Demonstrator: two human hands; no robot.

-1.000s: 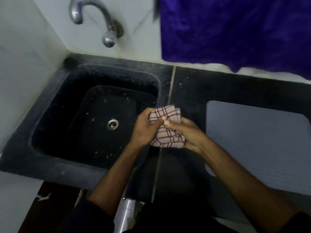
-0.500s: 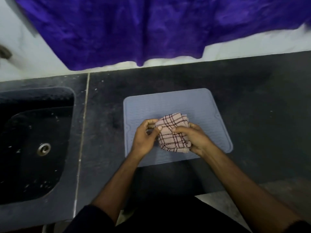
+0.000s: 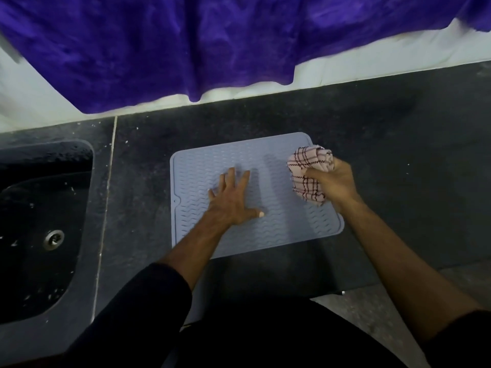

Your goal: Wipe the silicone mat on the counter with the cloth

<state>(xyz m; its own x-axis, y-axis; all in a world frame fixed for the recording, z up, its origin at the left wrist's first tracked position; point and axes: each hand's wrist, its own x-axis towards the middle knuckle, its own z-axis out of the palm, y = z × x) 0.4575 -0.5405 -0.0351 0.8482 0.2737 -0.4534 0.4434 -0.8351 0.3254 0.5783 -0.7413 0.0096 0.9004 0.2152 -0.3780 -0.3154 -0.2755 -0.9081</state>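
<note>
A grey-blue silicone mat with a wavy ribbed surface lies flat on the dark counter. My left hand presses on the middle of the mat with fingers spread and straight. My right hand grips a bunched pink cloth with dark checked lines, at the mat's right edge near its far corner. Whether the cloth touches the mat I cannot tell.
A black sink with a metal drain is sunk into the counter at the left. A purple fabric hangs over the white wall behind. The counter's front edge runs just below the mat.
My left hand let go of the cloth and came down flat on the mat. My right hand carried the cloth alone to the mat's right side.
</note>
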